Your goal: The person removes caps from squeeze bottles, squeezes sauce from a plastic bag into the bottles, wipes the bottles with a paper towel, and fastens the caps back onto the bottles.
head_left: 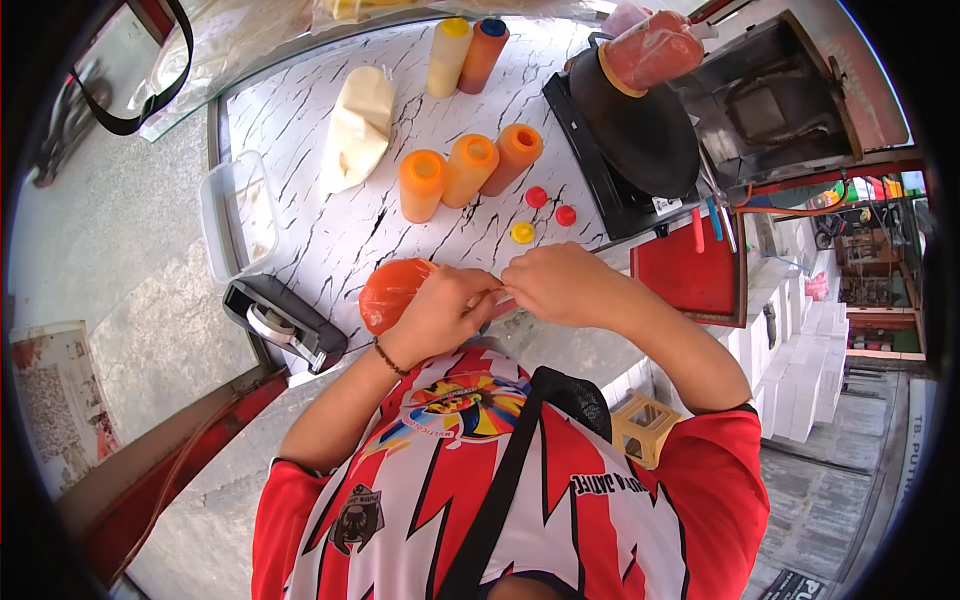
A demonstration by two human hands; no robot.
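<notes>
A clear plastic bag of orange-red sauce (392, 296) rests at the table's near edge, its twisted neck running to the right. My left hand (447, 308) is closed on the bag's neck, just beside the filled part. My right hand (556, 284) pinches the bag's end close to the left fingertips. The fingers partly hide the plastic. Beyond my hands stand three uncapped squeeze bottles: an orange one (422, 188), a yellower one (472, 172) and a darker one (515, 162). Two red caps (537, 197) and a yellow cap (522, 233) lie nearby.
A black tape dispenser (285, 322) and a clear plastic tub (238, 215) line the left edge. Farther back are a cream-coloured pouch (358, 130), a yellow-capped bottle (449, 58) and a blue-capped bottle (483, 58). At right, a black pan (640, 135) carries a bag of reddish contents (655, 52).
</notes>
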